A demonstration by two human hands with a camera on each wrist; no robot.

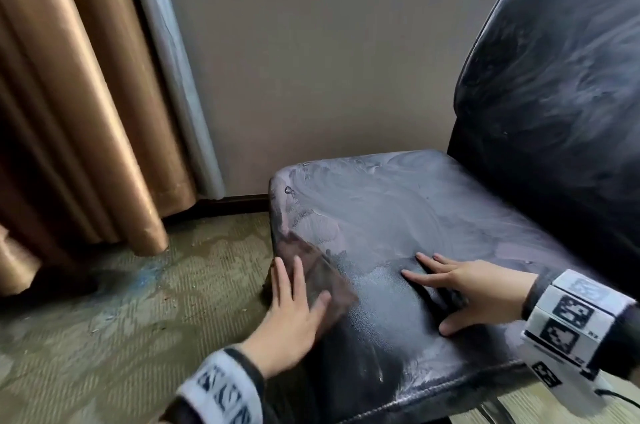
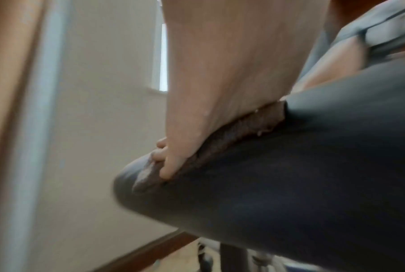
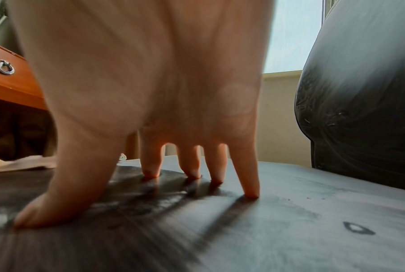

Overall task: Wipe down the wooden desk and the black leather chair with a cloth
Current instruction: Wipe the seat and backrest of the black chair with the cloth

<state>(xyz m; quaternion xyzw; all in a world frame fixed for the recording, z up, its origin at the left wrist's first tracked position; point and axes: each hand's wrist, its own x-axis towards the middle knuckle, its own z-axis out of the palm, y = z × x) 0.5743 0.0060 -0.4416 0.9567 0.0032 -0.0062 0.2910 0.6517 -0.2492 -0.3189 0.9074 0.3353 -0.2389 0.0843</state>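
The black leather chair has a seat [image 1: 398, 216] filmed with pale dusty streaks and a streaked backrest [image 1: 554, 60] at the right. A brown cloth [image 1: 322, 271] lies over the seat's front left corner. My left hand [image 1: 298, 295] presses flat on the cloth, fingers straight; the left wrist view shows the cloth [image 2: 232, 132] squeezed between palm and seat [image 2: 290, 184]. My right hand [image 1: 464, 292] rests on the bare seat with spread fingers and holds nothing. In the right wrist view its fingertips [image 3: 251, 193] touch the seat [image 3: 290, 220]. The wooden desk [image 3: 10, 82] shows at the left there.
Bronze curtains [image 1: 69, 112] and a grey sheer curtain [image 1: 173, 77] hang left of the chair, against a beige wall [image 1: 311, 60]. Patterned carpet [image 1: 138, 302] covers the floor. The desk drawer has a metal ring pull [image 3: 5, 67]. The chair's post [image 2: 232, 257] stands under the seat.
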